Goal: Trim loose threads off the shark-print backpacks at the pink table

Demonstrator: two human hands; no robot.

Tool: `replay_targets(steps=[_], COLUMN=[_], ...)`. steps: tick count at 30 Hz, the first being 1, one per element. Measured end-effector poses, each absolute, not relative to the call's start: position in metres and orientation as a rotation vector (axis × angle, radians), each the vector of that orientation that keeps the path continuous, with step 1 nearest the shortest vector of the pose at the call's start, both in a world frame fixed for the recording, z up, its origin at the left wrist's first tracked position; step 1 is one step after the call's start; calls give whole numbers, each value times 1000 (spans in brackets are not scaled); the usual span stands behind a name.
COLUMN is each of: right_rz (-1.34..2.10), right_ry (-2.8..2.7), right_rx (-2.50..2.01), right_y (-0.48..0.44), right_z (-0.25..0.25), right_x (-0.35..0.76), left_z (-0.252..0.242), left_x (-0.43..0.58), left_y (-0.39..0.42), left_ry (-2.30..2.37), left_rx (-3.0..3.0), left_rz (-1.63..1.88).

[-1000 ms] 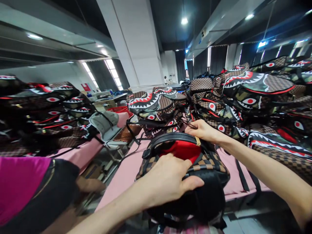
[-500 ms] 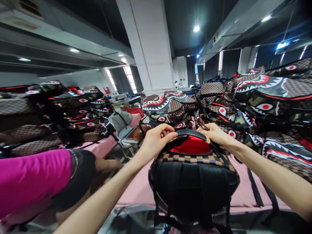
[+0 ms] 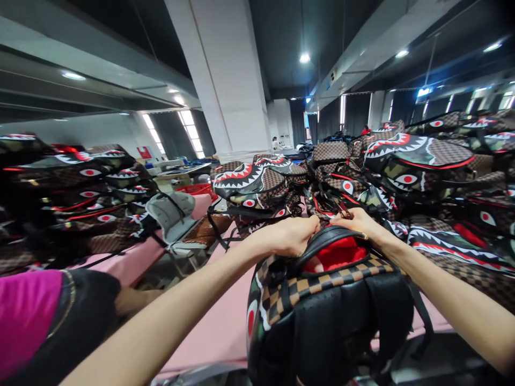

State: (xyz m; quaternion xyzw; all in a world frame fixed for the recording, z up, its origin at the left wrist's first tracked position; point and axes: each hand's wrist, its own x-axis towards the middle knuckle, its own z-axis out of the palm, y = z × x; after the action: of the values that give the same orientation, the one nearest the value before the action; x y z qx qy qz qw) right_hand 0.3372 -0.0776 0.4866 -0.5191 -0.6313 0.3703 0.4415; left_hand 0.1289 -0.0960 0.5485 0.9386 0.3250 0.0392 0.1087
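Okay, backpack (image 3: 333,316) sits at the near edge of the pink table (image 3: 225,327), top still gaping on red lining (image 3: 338,254), left hand (image 3: 289,236) and right hand (image 3: 362,224) fingers clenched on the opening's rim, so I'd judge closing it not yet done.

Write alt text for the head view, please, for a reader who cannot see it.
The left hand and right hand grip the open top of a checkered shark-print backpack with red lining, at a pink table. Piles of matching backpacks lie behind.
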Motion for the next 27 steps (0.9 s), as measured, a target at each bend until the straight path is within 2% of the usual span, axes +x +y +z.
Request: replay_targets(steps=[2,4,8,12,18,23,27], right_rz=[896,885,960,1013,977,1201,1296], right_ry=[-1539,-1491,-1448,-1567,-2148,-1943,-1781], right_rx=[-1284,-1271,-1218,-1213,-1088,-1110,-1123], right_y=[-78,-82,-94,-102,-94,-83,-84], right_z=[487,486,483,492,524,514,506], right_x=[344,349,354,357,342,314,304], left_z=[549,545,524,508,504,507,502], left_x=[135,134,128,124,126,111,103], left_y=[-104,-106,-94,-80,-79,-88,-131], left_ry=[1051,1205,1215,1139,1074,1165,1276], left_rx=[2899,2878,2394,1843,1553,1742,2314], left_rz=[188,429,871,839,804,827,1274])
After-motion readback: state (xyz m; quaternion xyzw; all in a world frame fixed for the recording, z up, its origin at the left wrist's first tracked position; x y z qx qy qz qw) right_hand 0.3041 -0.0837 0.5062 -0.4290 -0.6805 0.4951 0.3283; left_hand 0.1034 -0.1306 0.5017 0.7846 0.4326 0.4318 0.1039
